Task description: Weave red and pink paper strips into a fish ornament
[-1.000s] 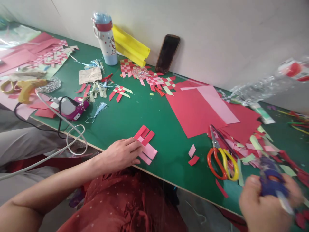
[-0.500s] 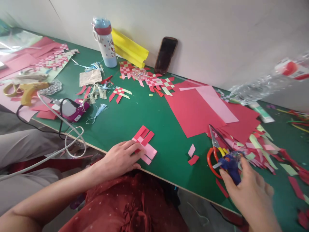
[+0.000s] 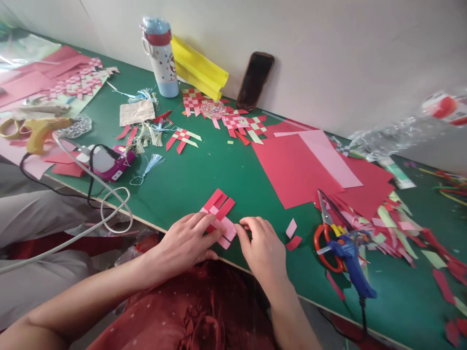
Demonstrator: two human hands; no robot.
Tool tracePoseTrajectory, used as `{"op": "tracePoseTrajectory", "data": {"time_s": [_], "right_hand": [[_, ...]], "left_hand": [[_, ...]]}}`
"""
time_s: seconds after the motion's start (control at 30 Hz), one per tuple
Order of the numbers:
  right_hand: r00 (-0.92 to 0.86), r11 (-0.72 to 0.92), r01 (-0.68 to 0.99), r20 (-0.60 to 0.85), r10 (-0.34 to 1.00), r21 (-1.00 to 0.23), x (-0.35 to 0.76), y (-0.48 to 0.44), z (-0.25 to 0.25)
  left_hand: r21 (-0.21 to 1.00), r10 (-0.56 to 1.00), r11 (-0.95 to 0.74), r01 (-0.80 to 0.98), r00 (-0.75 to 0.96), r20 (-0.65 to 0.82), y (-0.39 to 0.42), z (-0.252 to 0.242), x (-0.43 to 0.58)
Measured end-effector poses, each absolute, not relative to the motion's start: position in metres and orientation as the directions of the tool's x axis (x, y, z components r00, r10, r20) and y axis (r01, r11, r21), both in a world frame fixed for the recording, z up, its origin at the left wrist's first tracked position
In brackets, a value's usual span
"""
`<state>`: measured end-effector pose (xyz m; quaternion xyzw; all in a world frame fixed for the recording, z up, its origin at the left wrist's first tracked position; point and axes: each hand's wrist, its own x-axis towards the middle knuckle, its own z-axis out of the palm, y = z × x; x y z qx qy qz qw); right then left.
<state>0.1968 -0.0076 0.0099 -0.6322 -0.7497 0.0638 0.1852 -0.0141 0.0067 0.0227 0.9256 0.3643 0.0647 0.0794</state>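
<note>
The woven paper piece (image 3: pixel 220 216) lies on the green table (image 3: pixel 219 165) at its near edge, in the lower middle of the frame. A few red strips run diagonally and a few pink strips cross them. Only that small patch is interlaced, and the strip ends stick out loose at the upper right. It is much smaller than the woven red-and-white mats (image 3: pixel 233 119) lying by the wall.

The left hand (image 3: pixel 186 240) lies flat on the left part of the piece, fingers stretched out and a little spread, gripping nothing. The right hand (image 3: pixel 263 248) is just beside it at the lower right edge. Its fingers are curled, with the tips together on the end of a pink strip; whether they pinch it or only press on it cannot be told.

Two small offcuts (image 3: pixel 292 228) lie just right of the right hand. Further right, a blue glue gun (image 3: pixel 348 253) rests on the table across orange-handled scissors (image 3: pixel 326 233), beside a heap of paper scraps (image 3: pixel 394 223). Above them lie red paper sheets (image 3: pixel 292 170) with a pink sheet (image 3: pixel 328 158) on top.
</note>
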Motion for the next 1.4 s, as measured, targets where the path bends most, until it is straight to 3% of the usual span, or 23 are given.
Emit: {"op": "tracePoseTrajectory", "data": {"time_s": [0.47,0.6,0.7,0.8,0.97,1.23,1.4], "right_hand": [[-0.13,0.177,0.937,0.168,0.977,-0.3,0.198,-0.004,0.01],[-0.145,0.195,0.918,0.166,0.975,-0.345,0.203,-0.005,0.012],[-0.151,0.241,0.892,0.25,0.956,-0.383,0.204,-0.006,0.016],[-0.259,0.369,0.869,0.333,0.907,-0.33,0.197,-0.008,0.021],[-0.472,0.512,0.83,0.211,0.856,-0.221,0.18,-0.012,0.021],[-0.473,0.487,0.858,0.121,0.873,-0.161,0.173,-0.016,0.019],[-0.481,0.501,0.839,0.139,0.866,-0.213,0.181,-0.018,0.015]], "left_hand": [[0.173,0.675,-0.732,0.659,0.737,0.05,0.006,0.021,-0.015],[0.183,0.643,-0.763,0.62,0.756,0.122,0.007,0.019,-0.023],[0.176,0.646,-0.763,0.622,0.737,0.199,0.009,0.016,-0.034],[0.163,0.664,-0.746,0.646,0.702,0.258,0.011,0.012,-0.044],[0.164,0.664,-0.746,0.646,0.699,0.267,0.012,0.006,-0.049],[0.204,0.686,-0.727,0.655,0.691,0.227,0.012,0.004,-0.049],[0.194,0.665,-0.746,0.637,0.702,0.254,0.012,0.002,-0.05]]}}
